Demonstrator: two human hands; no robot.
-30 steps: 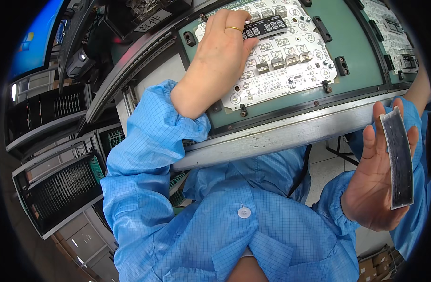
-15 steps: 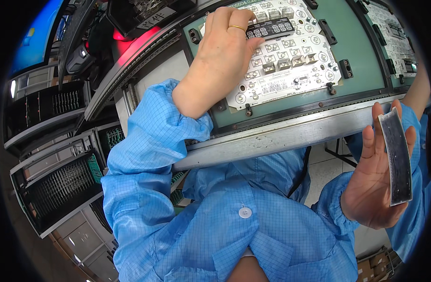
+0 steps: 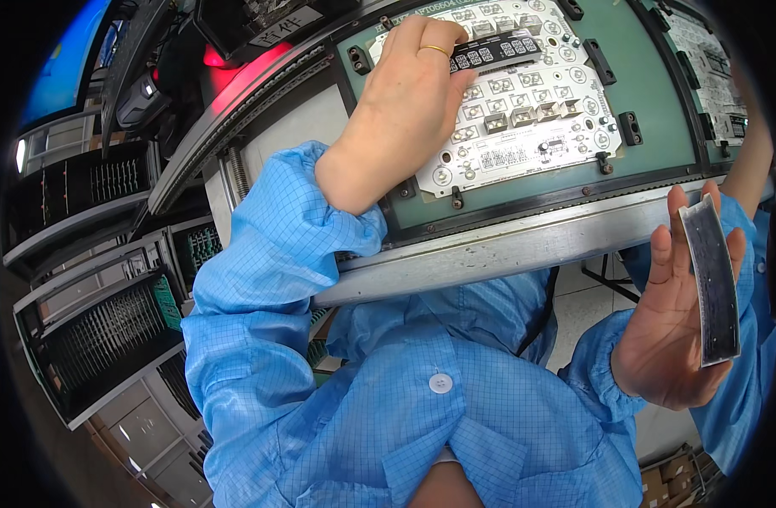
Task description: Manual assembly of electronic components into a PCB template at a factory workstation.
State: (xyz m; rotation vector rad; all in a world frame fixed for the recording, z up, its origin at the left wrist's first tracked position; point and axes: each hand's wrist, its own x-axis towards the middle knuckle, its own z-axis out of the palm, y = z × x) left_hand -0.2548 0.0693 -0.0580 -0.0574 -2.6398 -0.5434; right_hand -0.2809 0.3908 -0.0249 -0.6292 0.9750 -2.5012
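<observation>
My left hand [image 3: 405, 110], with a ring on one finger, is closed on the left end of a black segment display module [image 3: 496, 55]. The module lies over the upper part of a white circuit board [image 3: 510, 148]; whether it is fully seated I cannot tell. Several small clear parts and square housings stand on the board, which sits in a green fixture plate [image 3: 659, 127] with black clamps. Off to the right, past the metal rail, my right hand [image 3: 667, 330] holds a long black strip-shaped part [image 3: 714, 284] with pale edges, tilted upright against palm and fingers.
A silver rail [image 3: 506, 233] runs along the near side of the fixture. Another board [image 3: 701, 55] lies at the far right, near another person's forearm [image 3: 750, 161]. Racks of boards [image 3: 108, 330] stand at left, below a monitor [image 3: 62, 59] and a red-lit device [image 3: 214, 57].
The fixture and white board have shifted slightly right, and my left hand and the display module have moved along with them. My right hand keeps its hold nearly unmoved.
</observation>
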